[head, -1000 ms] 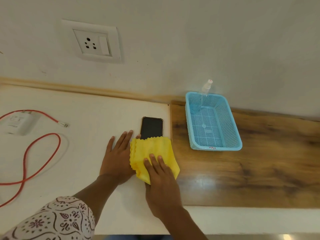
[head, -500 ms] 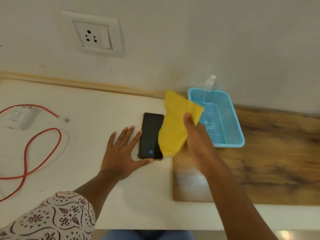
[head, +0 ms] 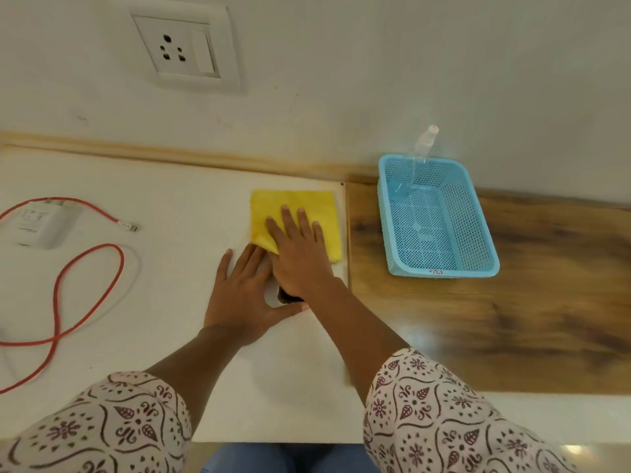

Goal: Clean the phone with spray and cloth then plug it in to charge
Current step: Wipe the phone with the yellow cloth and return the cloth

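A yellow cloth point(head: 300, 203) lies spread over the black phone point(head: 286, 296), of which only a dark lower corner shows. My right hand point(head: 300, 254) presses flat on the cloth with fingers extended. My left hand point(head: 239, 298) lies on the white counter against the phone's left side, its thumb running along the phone's bottom end and bracing it. A clear spray bottle point(head: 421, 148) leans in the far left corner of the blue basket point(head: 444, 273). The white charger adapter point(head: 41, 223) with its red cable point(head: 85, 285) lies at the far left, its plug tip point(head: 131, 228) free.
A wall socket with switch point(head: 181, 49) sits on the wall above the counter, left of the phone. To the right of the white counter is a wooden surface point(head: 512, 319) carrying the basket. The counter's front edge is close to my sleeves.
My right hand had lifted the cloth off the phone; it has now laid it flat over the phone and presses on it. The left hand has stayed beside the phone.
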The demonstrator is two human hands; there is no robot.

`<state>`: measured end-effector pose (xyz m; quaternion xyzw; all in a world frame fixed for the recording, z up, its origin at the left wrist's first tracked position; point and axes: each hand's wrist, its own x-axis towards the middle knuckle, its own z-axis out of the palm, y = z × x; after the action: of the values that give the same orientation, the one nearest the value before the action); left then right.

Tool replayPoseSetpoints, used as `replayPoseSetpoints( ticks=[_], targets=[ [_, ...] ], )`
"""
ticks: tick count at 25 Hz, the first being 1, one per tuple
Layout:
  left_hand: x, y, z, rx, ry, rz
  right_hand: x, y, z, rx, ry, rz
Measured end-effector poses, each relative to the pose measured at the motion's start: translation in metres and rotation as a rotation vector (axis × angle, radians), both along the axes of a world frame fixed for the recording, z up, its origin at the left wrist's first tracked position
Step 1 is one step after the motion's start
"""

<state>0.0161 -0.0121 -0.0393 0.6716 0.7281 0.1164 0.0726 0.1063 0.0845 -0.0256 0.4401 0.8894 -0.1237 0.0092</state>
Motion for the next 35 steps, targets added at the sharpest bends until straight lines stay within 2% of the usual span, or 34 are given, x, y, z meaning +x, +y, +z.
replayPoseSetpoints(
  ticks=[3,7,11,14,18,20,22,24,26,27,30,32,34,35],
  targets=[
    [0.000,0.000,0.001,0.013,-0.003,-0.005,0.027,-0.003,-0.002,0.014,0.054,0.039],
    [-0.001,-0.002,-0.001,-0.003,-0.003,-0.015,0.037,-0.042,-0.002,-0.062,0.168,-0.190],
    [-0.002,-0.003,0.001,-0.027,-0.022,-0.044,0.055,-0.083,0.002,-0.069,0.170,-0.068],
    [-0.002,-0.003,0.003,-0.055,0.039,-0.047,0.071,-0.103,0.009,-0.088,0.192,-0.153],
    [-0.003,-0.004,0.002,-0.080,0.112,-0.060,0.069,-0.135,0.031,-0.263,0.195,-0.129],
    [-0.005,-0.003,-0.001,-0.079,0.123,-0.050,0.087,-0.133,0.052,-0.481,0.306,-0.201],
    [-0.003,-0.003,-0.002,-0.066,0.061,-0.022,0.107,-0.121,0.081,-0.777,0.473,-0.417],
    [-0.001,-0.002,-0.001,-0.049,-0.005,-0.003,0.121,-0.103,0.106,-0.932,0.654,-0.661],
    [0.001,-0.002,-0.002,-0.041,-0.009,0.004,0.126,-0.079,0.127,-0.912,0.910,-0.810],
    [0.000,-0.002,-0.002,-0.048,-0.001,0.006,0.124,-0.064,0.135,-0.788,0.968,-0.809],
    [0.001,-0.001,-0.002,-0.063,0.022,0.007,0.097,-0.015,0.138,-0.257,0.811,-0.659],
    [0.002,-0.001,-0.001,-0.067,0.038,0.006,0.070,0.014,0.112,-0.022,0.505,-0.418],
    [0.002,-0.002,0.001,-0.057,0.034,0.005,0.041,0.014,0.063,-0.048,0.117,-0.229],
    [0.001,-0.003,0.002,-0.051,0.022,0.002,0.031,0.002,0.041,-0.086,0.018,-0.180]
  ],
)
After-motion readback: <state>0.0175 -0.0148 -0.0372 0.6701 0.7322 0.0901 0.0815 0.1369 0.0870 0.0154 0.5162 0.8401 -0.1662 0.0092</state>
